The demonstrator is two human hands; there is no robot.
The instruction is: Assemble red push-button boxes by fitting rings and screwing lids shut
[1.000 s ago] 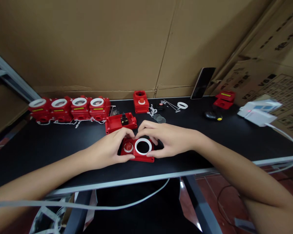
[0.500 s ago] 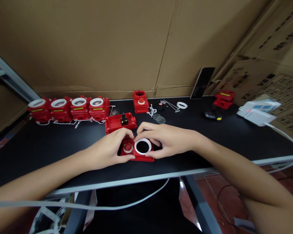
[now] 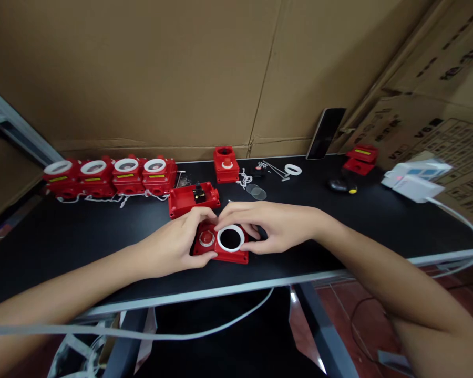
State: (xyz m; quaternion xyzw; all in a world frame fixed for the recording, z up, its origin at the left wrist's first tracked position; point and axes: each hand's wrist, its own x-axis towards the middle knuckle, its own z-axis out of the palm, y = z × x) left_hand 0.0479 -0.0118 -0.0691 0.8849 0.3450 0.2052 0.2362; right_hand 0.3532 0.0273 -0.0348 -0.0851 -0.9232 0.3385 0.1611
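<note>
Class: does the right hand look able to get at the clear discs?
Probably yes: the clear discs lie just beyond the right hand with nothing visible in between, though that hand is at the white ring on the red cover.

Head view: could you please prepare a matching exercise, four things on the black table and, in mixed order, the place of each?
1. Red cover
2. Phone-like slab
3. Loose white ring
4. Clear discs

A. leaning against the cardboard
B. overlapping, just beyond the right hand
C. between both hands, left and right
D. lying between discs and slab

Pairs: 1-C, 2-A, 3-D, 4-B
</note>
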